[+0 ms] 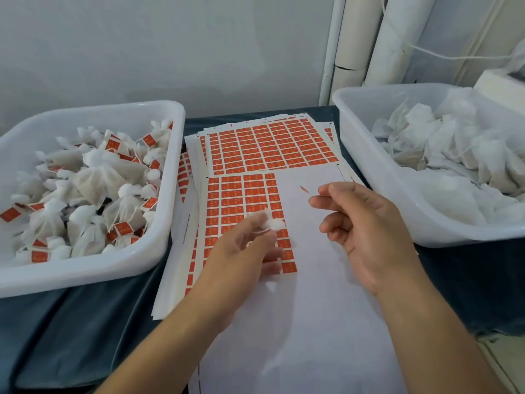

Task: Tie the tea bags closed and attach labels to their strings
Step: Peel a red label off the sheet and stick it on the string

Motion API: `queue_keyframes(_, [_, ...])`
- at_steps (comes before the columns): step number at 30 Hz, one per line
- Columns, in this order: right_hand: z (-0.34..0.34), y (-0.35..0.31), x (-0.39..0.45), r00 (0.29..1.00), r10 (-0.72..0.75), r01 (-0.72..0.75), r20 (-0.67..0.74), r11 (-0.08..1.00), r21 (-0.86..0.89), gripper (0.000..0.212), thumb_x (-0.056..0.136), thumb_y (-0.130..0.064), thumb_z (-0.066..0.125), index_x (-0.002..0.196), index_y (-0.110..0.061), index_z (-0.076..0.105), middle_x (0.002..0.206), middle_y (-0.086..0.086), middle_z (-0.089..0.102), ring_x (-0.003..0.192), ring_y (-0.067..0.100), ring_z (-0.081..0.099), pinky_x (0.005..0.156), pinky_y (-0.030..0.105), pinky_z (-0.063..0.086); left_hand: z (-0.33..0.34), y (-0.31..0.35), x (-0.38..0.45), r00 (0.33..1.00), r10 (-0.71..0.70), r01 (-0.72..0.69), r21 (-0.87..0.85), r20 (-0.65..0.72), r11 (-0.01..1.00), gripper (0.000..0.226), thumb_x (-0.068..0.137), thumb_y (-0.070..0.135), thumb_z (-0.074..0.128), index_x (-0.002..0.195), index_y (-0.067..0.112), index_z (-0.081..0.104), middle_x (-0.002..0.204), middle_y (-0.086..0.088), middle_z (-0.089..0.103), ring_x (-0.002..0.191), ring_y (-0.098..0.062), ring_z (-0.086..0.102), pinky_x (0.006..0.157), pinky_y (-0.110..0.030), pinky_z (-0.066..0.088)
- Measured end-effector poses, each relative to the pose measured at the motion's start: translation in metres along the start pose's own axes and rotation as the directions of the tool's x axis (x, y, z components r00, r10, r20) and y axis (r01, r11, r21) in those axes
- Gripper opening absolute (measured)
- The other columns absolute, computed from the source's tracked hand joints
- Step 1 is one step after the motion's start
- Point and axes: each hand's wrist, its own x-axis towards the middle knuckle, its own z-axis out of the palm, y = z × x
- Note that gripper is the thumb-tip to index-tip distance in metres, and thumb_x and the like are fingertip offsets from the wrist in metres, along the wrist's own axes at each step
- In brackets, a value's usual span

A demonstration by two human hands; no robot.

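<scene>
My left hand [244, 245] grips a white tea bag [274, 223] by its gathered top, over the near label sheet [241, 200]. The hand is blurred. My right hand [366, 223] is beside it, up and to the right, and pinches a small red label [304, 189] between thumb and forefinger. The label is seen almost edge-on. A thin string between bag and label is too faint to make out. The near sheet of red labels has its right part peeled bare.
A white tub [85, 268] on the left holds several tied, labelled tea bags. A white tub [369, 177] on the right holds several unlabelled bags. More label sheets [270, 146] lie stacked behind on the dark blue cloth [71, 322]. White pipes [383, 38] stand at the back wall.
</scene>
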Motion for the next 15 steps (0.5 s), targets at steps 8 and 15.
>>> queue_keyframes(8, [0.006,0.001,0.002,0.998,-0.053,0.055,0.020,0.996,-0.071,0.020,0.100,-0.029,0.062,0.087,-0.034,0.077,0.094,0.000,0.078,0.062,0.013,0.068,0.058,0.021,0.053,-0.027,-0.012,-0.007,0.978,0.207,-0.181,0.440,-0.010,0.880,0.021,0.088,0.061,0.056,0.102,0.052,0.067,0.098,0.043,0.065,0.096,0.022,0.059,0.059,0.009,0.039])
queue_keyframes(15, [0.011,0.005,0.003,0.994,-0.078,0.088,0.083,0.988,-0.127,0.015,0.098,-0.033,0.063,0.090,-0.033,0.075,0.093,0.000,0.078,0.066,0.015,0.070,0.061,0.021,0.054,-0.043,-0.004,-0.004,0.958,0.286,-0.171,0.740,-0.030,0.651,0.018,0.095,0.049,0.063,0.112,0.055,0.065,0.083,0.043,0.055,0.077,0.013,0.059,0.075,-0.002,0.045])
